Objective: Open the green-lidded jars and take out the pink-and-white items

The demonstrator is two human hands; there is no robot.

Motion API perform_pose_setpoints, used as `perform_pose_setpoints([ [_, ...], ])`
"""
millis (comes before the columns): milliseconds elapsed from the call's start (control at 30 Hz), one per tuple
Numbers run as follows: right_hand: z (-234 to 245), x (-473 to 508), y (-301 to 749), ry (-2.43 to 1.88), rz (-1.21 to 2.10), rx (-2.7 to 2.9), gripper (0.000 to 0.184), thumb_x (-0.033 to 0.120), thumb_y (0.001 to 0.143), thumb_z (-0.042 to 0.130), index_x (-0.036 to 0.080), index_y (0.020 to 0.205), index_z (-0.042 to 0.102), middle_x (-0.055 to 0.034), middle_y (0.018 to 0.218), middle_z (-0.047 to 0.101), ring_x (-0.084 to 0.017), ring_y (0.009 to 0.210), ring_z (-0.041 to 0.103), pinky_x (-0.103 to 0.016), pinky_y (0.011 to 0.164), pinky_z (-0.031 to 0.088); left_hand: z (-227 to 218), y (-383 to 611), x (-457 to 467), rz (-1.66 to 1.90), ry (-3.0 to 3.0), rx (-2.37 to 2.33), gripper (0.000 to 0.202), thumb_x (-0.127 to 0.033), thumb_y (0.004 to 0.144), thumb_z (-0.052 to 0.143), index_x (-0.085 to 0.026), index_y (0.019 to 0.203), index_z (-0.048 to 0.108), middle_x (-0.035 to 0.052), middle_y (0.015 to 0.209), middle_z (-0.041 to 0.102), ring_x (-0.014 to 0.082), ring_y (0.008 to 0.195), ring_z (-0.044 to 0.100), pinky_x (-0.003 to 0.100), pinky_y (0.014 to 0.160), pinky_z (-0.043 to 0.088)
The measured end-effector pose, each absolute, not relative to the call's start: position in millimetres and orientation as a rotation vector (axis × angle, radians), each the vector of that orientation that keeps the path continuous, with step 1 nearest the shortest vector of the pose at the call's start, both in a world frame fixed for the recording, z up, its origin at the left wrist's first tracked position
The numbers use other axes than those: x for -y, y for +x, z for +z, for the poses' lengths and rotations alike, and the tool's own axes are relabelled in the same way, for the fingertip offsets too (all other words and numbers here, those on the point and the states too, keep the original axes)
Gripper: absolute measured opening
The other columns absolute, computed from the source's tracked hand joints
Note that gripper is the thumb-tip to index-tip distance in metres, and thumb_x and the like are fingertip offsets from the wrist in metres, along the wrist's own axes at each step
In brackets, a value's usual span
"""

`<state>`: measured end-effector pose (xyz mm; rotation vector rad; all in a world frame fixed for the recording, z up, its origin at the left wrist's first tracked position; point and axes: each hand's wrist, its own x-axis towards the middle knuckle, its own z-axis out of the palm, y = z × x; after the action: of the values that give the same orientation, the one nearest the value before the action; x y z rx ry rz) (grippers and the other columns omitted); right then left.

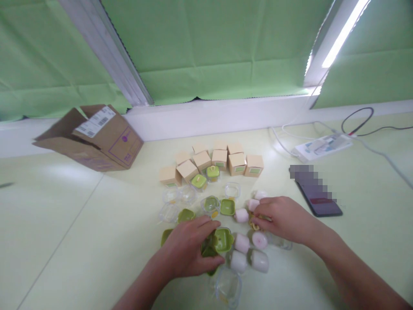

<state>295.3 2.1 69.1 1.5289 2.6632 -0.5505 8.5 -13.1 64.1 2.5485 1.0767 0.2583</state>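
In the head view my left hand [193, 247] curls its thumb and fingers around a small green square cup [223, 240]. More green pieces lie partly hidden under that palm. My right hand [279, 218] pinches at a cluster of small yellow rings [254, 223]; its fingertips are partly covered. White and pale pink rounded cups [260, 261] lie around the rings and between my hands. Beyond my left hand are another green cup [227, 207] and clear plastic cups [232, 190]. Two clear cups with green lids [199, 181] stand farther back.
Several small tan boxes [237, 164] stand in a group behind the cups. An open cardboard carton [119, 144] is at the back left. On the right lie a dark phone [318, 196] and a white power strip [322, 147] with cables. A clear container [228, 286] sits near the front.
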Motion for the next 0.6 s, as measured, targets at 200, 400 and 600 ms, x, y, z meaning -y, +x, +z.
perform_pose_setpoints([
  [200, 71.5, -2.3, 304.2, 1.615, -0.501, -2.809, 0.037, 0.033, 0.101, 0.039, 0.018, 0.08, 0.066, -0.0052, 0.079, 0.065, -0.016, 0.073, 0.06, -0.026, 0.068, 0.038, 68.4, 5.8, 8.7, 0.476, 2.559, -1.033, 0.021, -0.036, 0.084, 0.061, -0.019, 0.098, 0.063, 0.0069, 0.086, 0.068, 0.0209, 0.077, 0.064, 0.03, 0.067, 0.051],
  [400, 71.4, -3.3, 306.2, 1.711, -0.534, -2.815, 0.039, 0.034, 0.101, 0.036, 0.018, 0.078, 0.064, -0.005, 0.076, 0.062, -0.015, 0.071, 0.058, -0.026, 0.068, 0.039, 67.3, 3.7, 1.8, 0.715, 2.559, -1.075, 0.023, -0.019, 0.092, 0.048, -0.018, 0.07, 0.057, 0.0004, 0.062, 0.057, 0.012, 0.057, 0.052, 0.023, 0.054, 0.039],
  [600, 68.6, -3.8, 303.8, 1.696, -0.529, -2.803, 0.038, 0.033, 0.101, 0.037, 0.017, 0.077, 0.063, -0.0043, 0.076, 0.061, -0.015, 0.071, 0.058, -0.026, 0.068, 0.037, 62.0, 0.2, -3.6, 0.768, 2.532, -1.14, 0.022, -0.018, 0.089, 0.05, -0.018, 0.069, 0.058, -0.001, 0.061, 0.056, 0.0104, 0.054, 0.05, 0.022, 0.053, 0.038],
])
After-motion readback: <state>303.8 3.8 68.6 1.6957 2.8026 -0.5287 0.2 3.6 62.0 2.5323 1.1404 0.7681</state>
